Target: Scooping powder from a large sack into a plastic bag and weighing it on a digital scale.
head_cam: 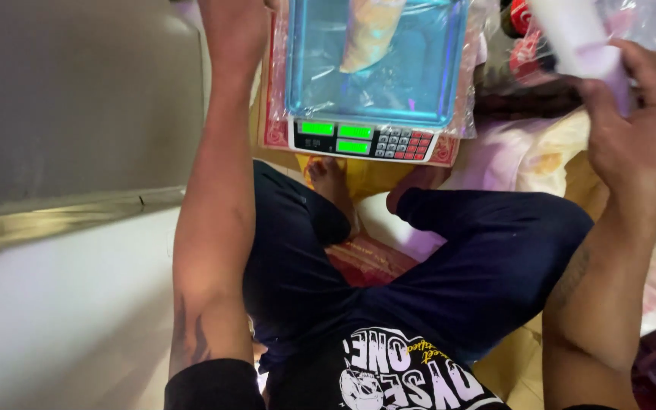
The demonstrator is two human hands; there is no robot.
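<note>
Gripping a pale roll (582, 38) at the top right, the right hand (635, 129) wraps it from below, fingers (651, 64) curled around and pinching the roll against the thumb. It looks like a tube of thin plastic bags or film, white with a lilac tint, smooth and glossy. Judged light, fairly stiff along its length but crushable, and slippery on the outer layer, so a full wrap around the middle is the safe hold, not the loose edge.

Left arm (218, 190) stretches straight forward along the left of the scale; the left hand (229, 23) is cut off by the top edge, so I cannot tell whether those fingers are spread or closed.

Electronic scale (370, 140) sits on the floor ahead of the crossed legs, hard plastic body, green lit displays, grey and red keys. Its blue tray (427, 83) is rigid, shiny, covered with clear crinkly film. A filled bag (370, 30) rests on the tray, yellowish, soft and limp, likely shifts when lifted; best taken by the neck or cupped underneath.

Clear plastic wrap (647, 19) is bunched behind the roll. Pale pink cloth (510, 156) lies just right of the scale, soft and rumpled.
</note>
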